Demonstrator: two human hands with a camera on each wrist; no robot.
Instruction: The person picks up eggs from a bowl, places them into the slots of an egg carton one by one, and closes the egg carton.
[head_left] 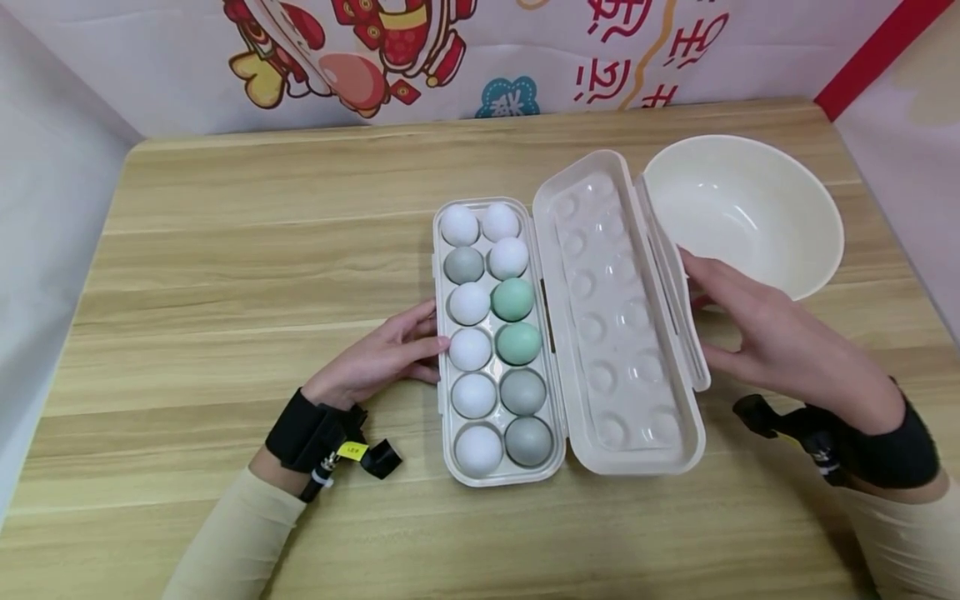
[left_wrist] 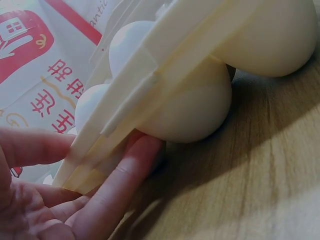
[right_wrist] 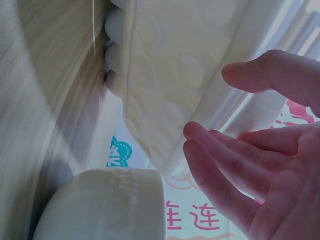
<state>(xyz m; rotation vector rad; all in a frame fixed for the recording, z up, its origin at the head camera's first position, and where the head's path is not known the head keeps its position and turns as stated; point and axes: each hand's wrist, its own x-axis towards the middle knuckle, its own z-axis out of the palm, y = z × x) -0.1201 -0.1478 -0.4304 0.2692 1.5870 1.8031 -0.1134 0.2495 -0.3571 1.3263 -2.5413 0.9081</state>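
An egg carton stands on the table with its lid swung up to the right and tilted. Two rows of eggs fill it: white eggs, grey eggs and two green eggs. My left hand grips the carton's left side, thumb on the rim; the left wrist view has fingers beneath that rim. My right hand is at the outside of the lid, beside its long free edge. In the right wrist view its loosely extended fingers and thumb appear to touch the lid.
A large cream bowl stands behind the right hand, close to the lid's far right edge. The wooden table runs to a printed cloth at the back.
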